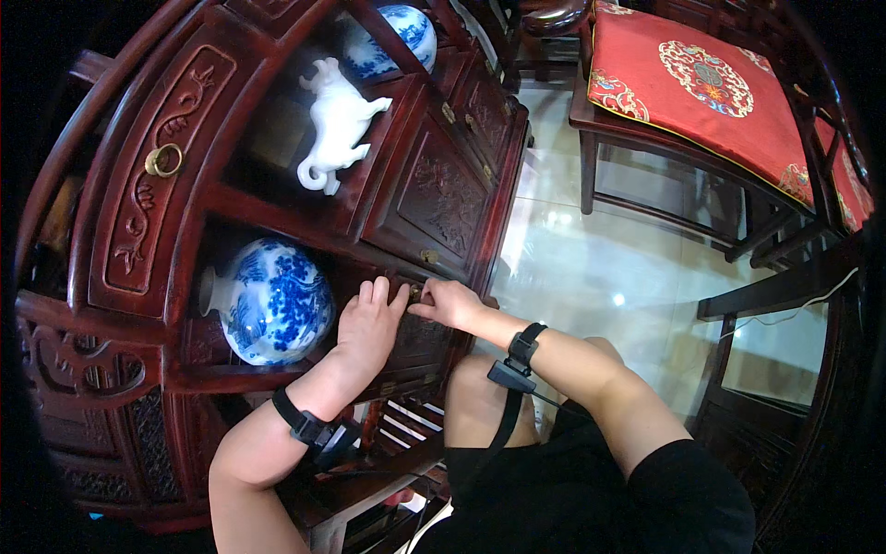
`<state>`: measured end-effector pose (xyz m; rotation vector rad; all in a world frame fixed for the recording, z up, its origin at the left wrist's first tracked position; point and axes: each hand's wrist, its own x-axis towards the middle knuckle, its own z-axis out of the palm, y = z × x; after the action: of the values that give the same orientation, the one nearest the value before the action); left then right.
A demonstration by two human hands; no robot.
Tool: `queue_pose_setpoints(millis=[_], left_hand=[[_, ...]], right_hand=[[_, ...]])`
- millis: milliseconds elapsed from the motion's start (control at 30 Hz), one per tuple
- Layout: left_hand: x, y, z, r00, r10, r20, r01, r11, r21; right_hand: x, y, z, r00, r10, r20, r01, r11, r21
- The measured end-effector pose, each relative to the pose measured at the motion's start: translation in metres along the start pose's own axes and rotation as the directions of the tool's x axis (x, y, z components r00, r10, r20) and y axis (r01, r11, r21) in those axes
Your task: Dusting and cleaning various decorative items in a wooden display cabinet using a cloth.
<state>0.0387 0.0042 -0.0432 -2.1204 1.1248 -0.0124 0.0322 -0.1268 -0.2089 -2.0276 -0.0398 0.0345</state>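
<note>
A dark red carved wooden cabinet (277,228) stands before me. My left hand (370,318) rests with its fingers on the cabinet's edge, just right of a blue-and-white porcelain vase (277,301) in an open compartment. My right hand (450,303) has its thumb and fingertips at a small brass fitting (415,293) on the lower cabinet door; whether they pinch it is not clear. In the compartment above stands a white animal figurine (337,128). A second blue-and-white vase (394,41) sits farther along.
A carved drawer front (156,201) with a brass ring pull (164,161) is at the left. At the upper right stands a wooden chair with a red embroidered cushion (664,76). Pale glossy floor tiles (588,263) lie between it and the cabinet. A thin white cable (796,305) hangs at the right.
</note>
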Motion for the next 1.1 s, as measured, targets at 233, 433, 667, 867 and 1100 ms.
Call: queue_pose_setpoints(millis=[233,433,667,867,1100], left_hand=[[-0.008,-0.002,-0.012,0.999,-0.014,0.042,0.022,0.982,-0.189],[-0.014,0.002,-0.014,1.000,-0.024,0.000,0.023,0.971,-0.240],[-0.023,0.017,-0.015,0.914,0.405,0.017,-0.327,0.762,-0.559],[-0.029,0.016,-0.016,0.921,0.389,-0.018,-0.324,0.738,-0.593],[-0.030,0.022,-0.015,0.923,0.384,0.013,-0.309,0.762,-0.570]], right_hand=[[-0.015,-0.005,-0.006,0.982,-0.061,-0.181,0.046,0.995,-0.086],[-0.038,0.025,-0.056,0.918,-0.323,0.232,0.382,0.878,-0.289],[-0.031,0.057,-0.101,0.991,-0.135,-0.011,0.135,0.988,0.074],[0.006,-0.019,-0.079,0.507,-0.862,-0.016,0.829,0.492,-0.267],[0.038,0.016,-0.054,0.358,-0.907,0.220,0.767,0.151,-0.624]])
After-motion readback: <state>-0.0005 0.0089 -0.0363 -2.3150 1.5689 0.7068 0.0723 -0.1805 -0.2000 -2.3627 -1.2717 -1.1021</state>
